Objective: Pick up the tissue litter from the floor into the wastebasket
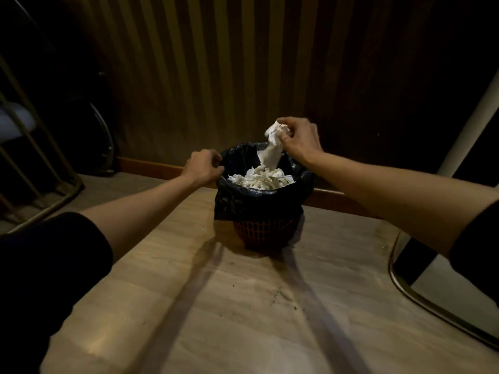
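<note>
A small red wastebasket stood on the pale wood floor, close to the striped wall. A black bag lined it and folded down over its rim. White tissues filled the wastebasket almost to the top.

The left hand was curled closed on the left edge of the black bag, pinching it at the rim. The right hand was above the right side of the wastebasket. Its fingers were closed around a crumpled tissue. The tissue hung down from the hand, and its lower end seemed to touch the pile inside, but the room was dim and it was hard to be sure.

Both arms had dark sleeves. A metal rack stood off to the left, near the wall.
</note>
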### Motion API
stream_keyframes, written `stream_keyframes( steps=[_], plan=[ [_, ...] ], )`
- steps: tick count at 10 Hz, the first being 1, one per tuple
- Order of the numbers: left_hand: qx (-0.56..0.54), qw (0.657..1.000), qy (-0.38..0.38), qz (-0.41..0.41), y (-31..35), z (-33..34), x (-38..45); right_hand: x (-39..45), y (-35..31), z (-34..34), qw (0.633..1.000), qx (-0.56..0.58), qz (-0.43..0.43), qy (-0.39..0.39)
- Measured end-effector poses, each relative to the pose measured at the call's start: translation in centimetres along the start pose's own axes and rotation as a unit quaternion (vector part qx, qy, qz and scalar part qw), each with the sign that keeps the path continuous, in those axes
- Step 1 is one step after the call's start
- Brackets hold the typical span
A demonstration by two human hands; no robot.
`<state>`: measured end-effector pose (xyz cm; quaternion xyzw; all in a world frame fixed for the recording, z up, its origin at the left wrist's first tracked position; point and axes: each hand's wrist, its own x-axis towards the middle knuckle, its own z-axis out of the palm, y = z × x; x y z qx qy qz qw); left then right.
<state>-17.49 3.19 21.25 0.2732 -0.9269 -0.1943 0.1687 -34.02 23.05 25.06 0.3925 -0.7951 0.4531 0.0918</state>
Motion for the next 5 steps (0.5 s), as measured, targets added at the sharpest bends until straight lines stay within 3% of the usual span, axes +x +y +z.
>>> stream_keyframes(
  steps=[3,5],
  plan=[
    [0.079,0.995,-0.057,-0.012,-1.5,1.1,-2.2,-1.2,3.2,-1.8,0.997,-0.041,0.053,-0.024],
    [0.157,0.978,-0.138,0.003,-2.1,4.4,-4.1,-6.4,9.6,-4.8,0.98,-0.152,0.112,-0.054]
  ],
)
